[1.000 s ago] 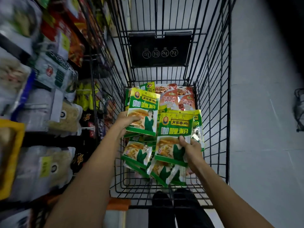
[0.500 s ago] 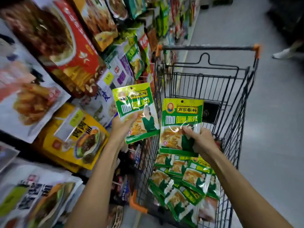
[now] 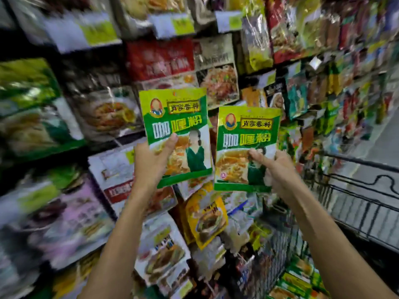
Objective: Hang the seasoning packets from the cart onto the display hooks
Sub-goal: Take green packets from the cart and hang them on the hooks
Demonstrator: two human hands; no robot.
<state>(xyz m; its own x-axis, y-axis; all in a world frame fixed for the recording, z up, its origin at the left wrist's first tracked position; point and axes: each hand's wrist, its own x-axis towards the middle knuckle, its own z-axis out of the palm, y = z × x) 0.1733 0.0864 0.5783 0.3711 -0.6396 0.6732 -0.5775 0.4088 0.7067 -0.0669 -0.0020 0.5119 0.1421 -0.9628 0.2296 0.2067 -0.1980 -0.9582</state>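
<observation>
I hold two green and yellow seasoning packets up in front of the display wall. My left hand grips the lower left edge of the left packet. My right hand grips the lower right part of the right packet, which hangs slightly lower. Both packets are upright and face me, side by side and almost touching. The wire cart stands at the lower right with more green packets in its bottom. The display hooks are hidden behind hanging goods.
The wall ahead is packed with hanging packets in red, yellow, white and purple, with price tags above. A yellow packet hangs just below my hands. The grey aisle floor runs along the right.
Both hands have lifted the two packets out of the cart and up to the display wall. My view has swung from the cart up and left to the shelves.
</observation>
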